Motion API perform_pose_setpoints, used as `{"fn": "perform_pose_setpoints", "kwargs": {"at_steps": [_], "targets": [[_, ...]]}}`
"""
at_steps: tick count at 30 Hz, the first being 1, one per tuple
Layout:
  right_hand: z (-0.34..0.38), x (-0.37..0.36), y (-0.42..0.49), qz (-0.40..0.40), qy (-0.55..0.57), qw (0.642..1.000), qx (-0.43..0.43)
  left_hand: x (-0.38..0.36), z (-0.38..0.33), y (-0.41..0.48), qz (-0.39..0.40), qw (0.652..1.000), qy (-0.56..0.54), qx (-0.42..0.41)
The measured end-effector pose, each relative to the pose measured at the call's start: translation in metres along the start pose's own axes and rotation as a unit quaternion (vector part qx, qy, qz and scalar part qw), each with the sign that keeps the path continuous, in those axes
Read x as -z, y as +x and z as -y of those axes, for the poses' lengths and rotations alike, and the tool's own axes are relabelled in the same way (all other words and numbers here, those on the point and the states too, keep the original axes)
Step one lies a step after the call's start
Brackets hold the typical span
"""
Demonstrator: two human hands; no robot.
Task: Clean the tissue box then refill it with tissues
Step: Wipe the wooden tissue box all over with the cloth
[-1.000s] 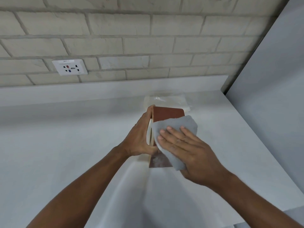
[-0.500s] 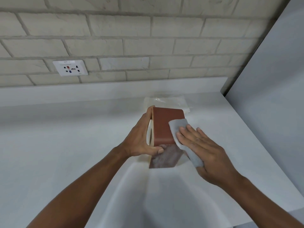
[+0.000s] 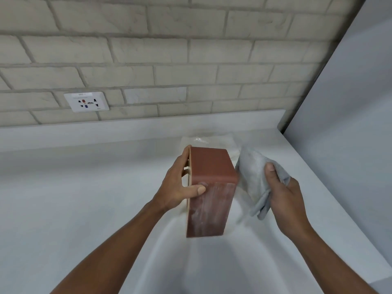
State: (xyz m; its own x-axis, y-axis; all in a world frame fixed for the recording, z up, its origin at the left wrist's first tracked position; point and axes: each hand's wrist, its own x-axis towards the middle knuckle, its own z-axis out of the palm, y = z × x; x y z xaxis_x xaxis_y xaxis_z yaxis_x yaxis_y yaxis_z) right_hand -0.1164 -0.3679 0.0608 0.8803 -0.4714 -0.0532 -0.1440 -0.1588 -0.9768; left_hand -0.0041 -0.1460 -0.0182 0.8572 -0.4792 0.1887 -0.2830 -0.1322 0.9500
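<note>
A reddish-brown tissue box (image 3: 210, 187) stands on end on the white counter (image 3: 84, 198). Its near face is streaked with pale dust, while its upper face looks plain. My left hand (image 3: 178, 183) grips the box from the left, thumb across the near face and fingers on the far left side. My right hand (image 3: 284, 198) is just right of the box, closed on a bunched grey cloth (image 3: 254, 179) that hangs beside the box's right side. Behind the box lies a clear plastic pack of white tissues (image 3: 212, 141), partly hidden.
A brick wall (image 3: 169, 49) runs along the back with a white power socket (image 3: 86, 101) at left. A tall pale panel (image 3: 350, 102) closes off the right side. The counter's front right edge (image 3: 381, 276) is near my right forearm.
My right hand has slid the cloth off the box's upper face and moved right, bunching the cloth in its grip. The box and left hand have stayed put.
</note>
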Motion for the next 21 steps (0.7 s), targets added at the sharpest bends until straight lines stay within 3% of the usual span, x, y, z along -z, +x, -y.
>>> {"fn": "perform_pose_setpoints", "kwargs": {"at_steps": [11, 21], "targets": [[0.009, -0.007, 0.014, -0.005, -0.041, 0.998, 0.040, 0.000, -0.013, 0.008, 0.010, 0.976, -0.140, 0.164], [0.007, -0.014, 0.018, 0.028, -0.106, 0.991, 0.073, 0.000, -0.006, 0.015, 0.010, 0.922, -0.134, 0.362]]}}
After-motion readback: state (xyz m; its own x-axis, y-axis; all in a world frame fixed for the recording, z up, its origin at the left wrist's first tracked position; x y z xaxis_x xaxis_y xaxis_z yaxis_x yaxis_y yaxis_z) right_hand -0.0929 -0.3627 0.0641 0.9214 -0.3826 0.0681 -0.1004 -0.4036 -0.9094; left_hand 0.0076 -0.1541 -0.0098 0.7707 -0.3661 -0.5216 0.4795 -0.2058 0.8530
